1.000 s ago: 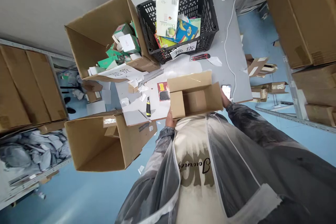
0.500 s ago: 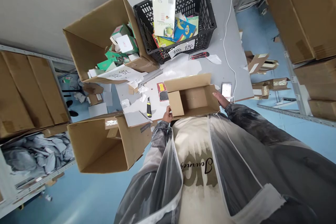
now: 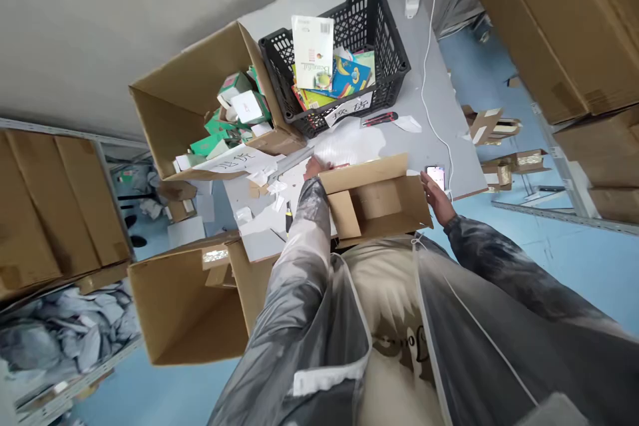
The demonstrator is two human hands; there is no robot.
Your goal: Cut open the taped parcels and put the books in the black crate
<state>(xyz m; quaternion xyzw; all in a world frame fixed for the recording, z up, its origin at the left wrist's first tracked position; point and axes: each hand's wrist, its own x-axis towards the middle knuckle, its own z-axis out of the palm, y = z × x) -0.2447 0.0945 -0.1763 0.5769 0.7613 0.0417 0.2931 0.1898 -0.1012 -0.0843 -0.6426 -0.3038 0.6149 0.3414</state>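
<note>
A small open cardboard box (image 3: 367, 174) lies at the table's near edge, against my body, with its flaps up and its inside bare. My right hand (image 3: 437, 200) rests along its right side, fingers stretched out. Beyond the box's left flap, my left hand (image 3: 315, 166) reaches over the table; its fingers are blurred and partly hidden. Only a sliver shows of the red item by that hand. Left of my left sleeve is a yellow-and-black utility knife (image 3: 289, 218), partly covered.
A black plastic crate (image 3: 394, 70) of booklets stands at the back, beside a large carton (image 3: 164, 100) of green and white boxes. A red-black cutter (image 3: 380, 119), a phone (image 3: 436, 176) and a white cable (image 3: 428, 80) lie on the table. Another open carton (image 3: 190, 319) is lower left.
My left hand has let go of the box's left side and moved forward over the table to the red item. My right hand stays by the box, its fingers now straighter. The view has shifted.
</note>
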